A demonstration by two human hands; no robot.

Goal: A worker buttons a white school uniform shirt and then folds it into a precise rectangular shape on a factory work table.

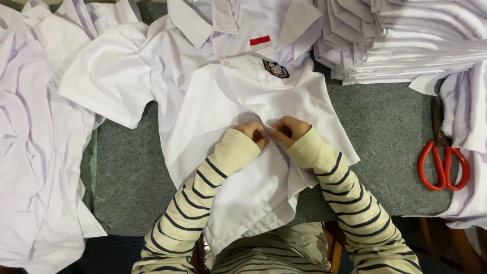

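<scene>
A white short-sleeved shirt (pixel 203 96) lies face up on the grey felt table (pixel 390 127), collar away from me, with a small red-and-white patch and a dark round badge on its chest pocket. My left hand (pixel 253 133) and my right hand (pixel 289 129) meet at the shirt's front placket, a little below the pocket. Both pinch the fabric at the button line with closed fingers, knuckles nearly touching. Cream sleeves with dark stripes cover both my arms.
A tall stack of folded white shirts (pixel 406 40) stands at the back right. Loose white shirts (pixel 35 142) are heaped along the left side. Red-handled scissors (pixel 442 165) lie at the right, partly under more white cloth (pixel 469 116).
</scene>
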